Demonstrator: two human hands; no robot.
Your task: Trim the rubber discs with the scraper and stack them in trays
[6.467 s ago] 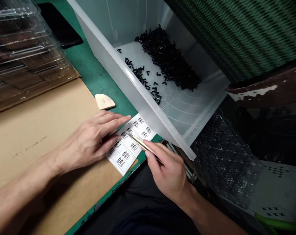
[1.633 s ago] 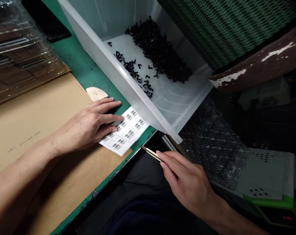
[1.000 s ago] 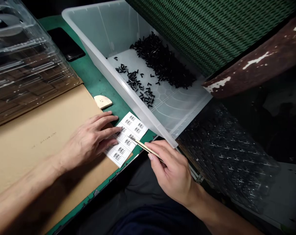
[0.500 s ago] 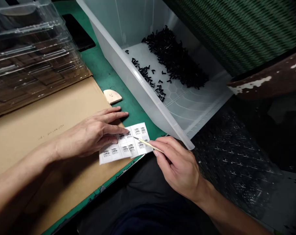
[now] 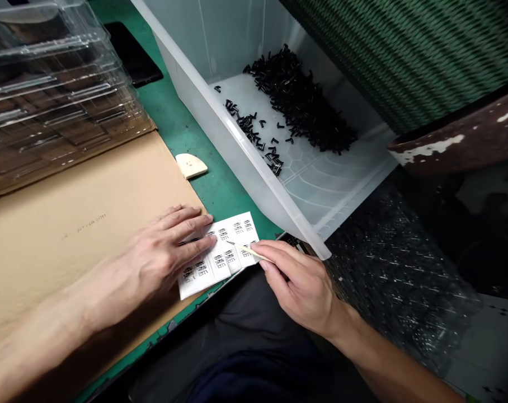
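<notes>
A white label sheet (image 5: 219,261) printed with black characters lies over the cardboard's right edge, near the front of the table. My left hand (image 5: 165,246) rests on the sheet's left part and the cardboard, its fingers stretched out. Between the thumb and fingers of my right hand (image 5: 296,277) is a thin pale stick (image 5: 254,253) with a dark, pointed tip. That tip is over the middle of the sheet; whether it touches the paper I cannot tell.
Clear plastic trays (image 5: 56,84) are stacked on the cardboard (image 5: 90,190). A pale wedge (image 5: 191,166) and a black phone (image 5: 132,53) lie on the green mat (image 5: 187,126). A translucent bin (image 5: 233,151) holds small black parts (image 5: 304,106). Bubble wrap (image 5: 405,274) is at right.
My left hand has moved down and a little left, its fingers now closer together. The sheet has turned slightly and its left end sits lower. My right hand has shifted slightly left with the stick.
</notes>
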